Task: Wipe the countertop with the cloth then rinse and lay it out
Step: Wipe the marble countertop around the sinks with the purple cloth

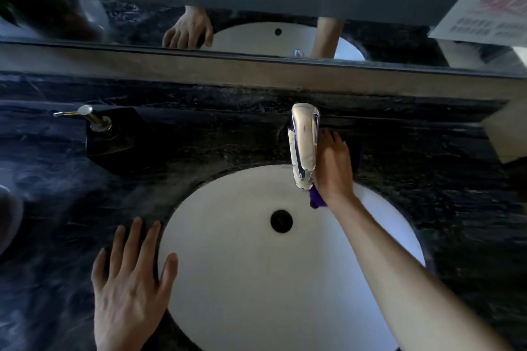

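- While only the head view is on hand, it shows the right hand [333, 164] reaching across the sink [228, 279] with fingers laid out flat, pressing the purple cloth [316, 200] onto the dark marble surface [413, 179] just beside the chrome faucet [302, 145].
- Nearly all of the cloth is hidden under the palm; only a small purple fold shows at the wrist side, hanging over the basin's back rim below the faucet spout.
- Whether the thumb pinches the cloth from below cannot be told; what shows is a flat press, not a curled grip.
- The left hand [128, 282] rests on the surface at the near left rim of the sink, fingers spread and straight, holding nothing, seemingly bracing the reach.
- Judging by that limp fold, the cloth is soft, thin and light, with no stiffness of its own; it should bunch and slide easily on polished stone, and if damp it will cling and sag.
- For wiping, a broad flat palm suits it; for rinsing, I would gather it by a bunched middle or pinch two corners, since a single edge would let the rest trail into the basin.
- A soap dispenser [95, 121] stands well apart at the far left.
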The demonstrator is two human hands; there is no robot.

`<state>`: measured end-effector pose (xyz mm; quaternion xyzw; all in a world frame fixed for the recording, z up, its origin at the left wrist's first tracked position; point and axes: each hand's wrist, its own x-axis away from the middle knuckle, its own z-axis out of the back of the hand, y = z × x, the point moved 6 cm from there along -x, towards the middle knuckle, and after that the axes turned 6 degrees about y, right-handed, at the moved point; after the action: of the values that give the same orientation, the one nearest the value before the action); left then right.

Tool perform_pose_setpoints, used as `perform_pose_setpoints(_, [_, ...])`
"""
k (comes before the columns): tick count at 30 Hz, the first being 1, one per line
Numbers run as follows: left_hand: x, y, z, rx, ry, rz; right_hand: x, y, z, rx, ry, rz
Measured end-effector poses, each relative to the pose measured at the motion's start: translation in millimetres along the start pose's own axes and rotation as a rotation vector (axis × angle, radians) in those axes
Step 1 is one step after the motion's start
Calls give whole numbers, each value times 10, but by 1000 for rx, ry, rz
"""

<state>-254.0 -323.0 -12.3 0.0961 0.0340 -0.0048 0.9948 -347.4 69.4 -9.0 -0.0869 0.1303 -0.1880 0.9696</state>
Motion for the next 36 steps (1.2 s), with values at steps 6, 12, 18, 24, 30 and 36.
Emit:
perform_pose_setpoints(6, [0,-16,-64,-46,-101,-14,-358,51,-140,70,-120,72])
perform_pose_setpoints(12, [145,208,-60,-58,-139,-136,7,-79,71,87,-108,50])
perform_pose_setpoints(18, [1105,1743,-283,242,-232,-501,-205,-37,-40,94,-173,156])
perform_pose_setpoints(24, [1910,2978,-559,305,-407,-725,-272,127,-58,84,-170,186])
perform_pose_setpoints(30, [1939,2993,-668,262,-376,-696,-333,671,45,46,-231,149])
perform_pose_setpoints(36, [1957,3048,-665,222,-378,-737,-350,2159,417,160,-240,-96])
